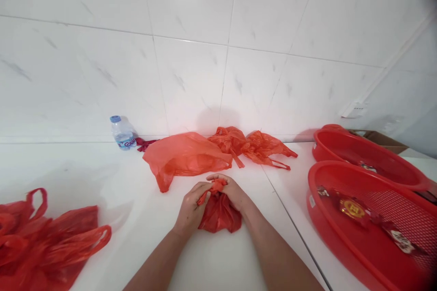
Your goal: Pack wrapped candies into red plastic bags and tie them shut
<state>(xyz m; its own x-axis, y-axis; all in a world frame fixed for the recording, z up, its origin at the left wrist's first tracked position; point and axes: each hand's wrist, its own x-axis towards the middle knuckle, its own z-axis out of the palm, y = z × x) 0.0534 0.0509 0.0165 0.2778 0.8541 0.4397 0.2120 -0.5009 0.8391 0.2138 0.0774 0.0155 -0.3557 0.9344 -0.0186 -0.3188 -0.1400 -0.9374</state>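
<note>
A small red plastic bag [221,213] is gathered at its top between my two hands, its lower part spread on the white table. My left hand [193,207] grips the bunched neck from the left, fingers closed on it. From the right, my right hand [234,193] closes round the same neck, its fingers curled over the far side. The bag's contents cannot be made out. Just beyond my hands lies a flattened, lighter red plastic bag [187,154], with crumpled red bags [264,148] to its right.
More red plastic bags [51,241] with loop handles lie at the left. A water bottle [123,134] stands by the tiled wall [191,82]. At right are two red baskets, the nearer basket [327,236] holding several wrapped items [353,209]. Behind them is a cardboard box [385,141].
</note>
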